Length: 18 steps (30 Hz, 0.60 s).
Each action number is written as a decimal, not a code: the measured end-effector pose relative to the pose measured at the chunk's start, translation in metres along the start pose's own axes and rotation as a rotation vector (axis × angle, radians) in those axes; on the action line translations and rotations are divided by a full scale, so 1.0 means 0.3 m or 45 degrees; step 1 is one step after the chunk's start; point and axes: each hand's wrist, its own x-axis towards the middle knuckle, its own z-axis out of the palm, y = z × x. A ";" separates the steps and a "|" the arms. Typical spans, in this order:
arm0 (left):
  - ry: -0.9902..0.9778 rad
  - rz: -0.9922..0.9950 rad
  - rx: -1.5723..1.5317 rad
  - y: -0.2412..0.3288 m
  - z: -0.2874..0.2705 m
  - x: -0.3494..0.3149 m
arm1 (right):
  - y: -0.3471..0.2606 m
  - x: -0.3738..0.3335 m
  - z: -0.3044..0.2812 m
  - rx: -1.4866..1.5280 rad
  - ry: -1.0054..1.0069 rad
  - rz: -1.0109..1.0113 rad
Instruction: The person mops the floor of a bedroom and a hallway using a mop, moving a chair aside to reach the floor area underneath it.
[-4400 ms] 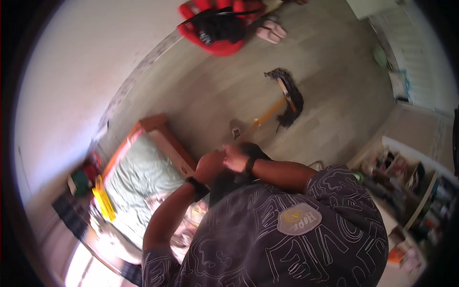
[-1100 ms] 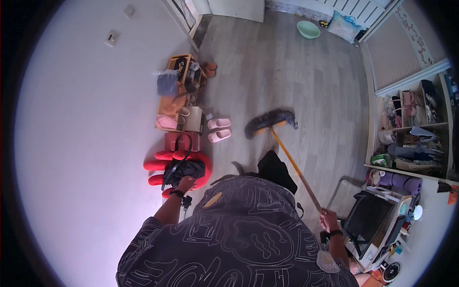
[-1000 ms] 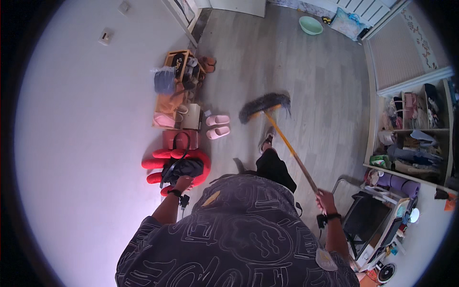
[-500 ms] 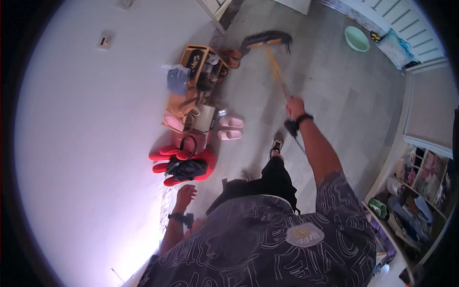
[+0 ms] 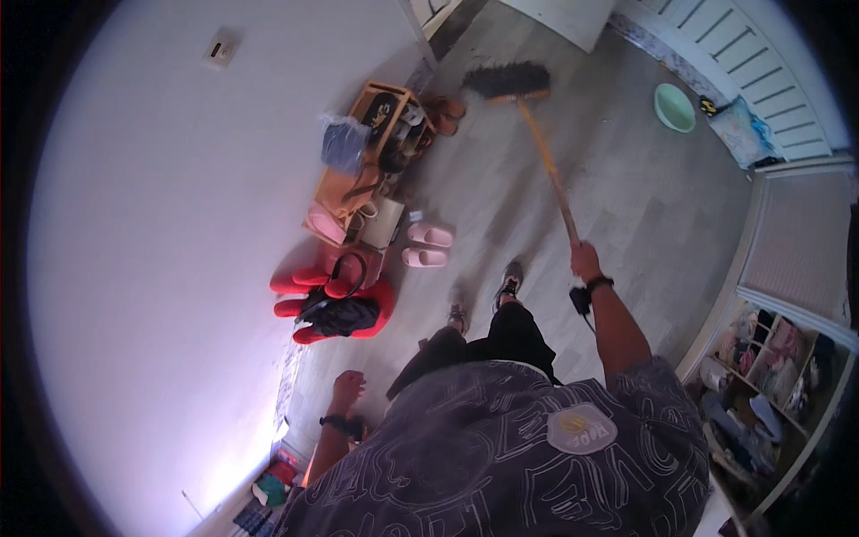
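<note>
A mop (image 5: pixel 548 163) with a wide, dark, shaggy head and a yellow-orange handle slants away from me over the grey floor. My right hand (image 5: pixel 586 260) is wrapped round the near end of the handle. The head lies at the far side, toward the open doorway. My left hand (image 5: pixel 349 387) hangs low at my left side with its fingers curled in and nothing seen in them. A pair of pink slippers (image 5: pixel 429 246) lies on the floor between the mop and the shoe rack.
Along the left wall stand a wooden shoe rack (image 5: pixel 333 190) full of shoes and a red seat-like thing (image 5: pixel 383 309) with a black bag (image 5: pixel 344 316). A green basin (image 5: pixel 674 108) sits far right beside a blue patterned bag (image 5: pixel 744 132). Open shelves (image 5: pixel 777 380) of clothes stand near right.
My right hand has moved right and nearer to me, drawing the handle along. The mop head has shifted slightly right and turned. I have stepped forward; my left hand stays low.
</note>
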 end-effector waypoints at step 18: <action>-0.756 0.163 0.325 0.457 0.036 0.826 | -0.863 -2.395 0.443 0.912 0.099 1.327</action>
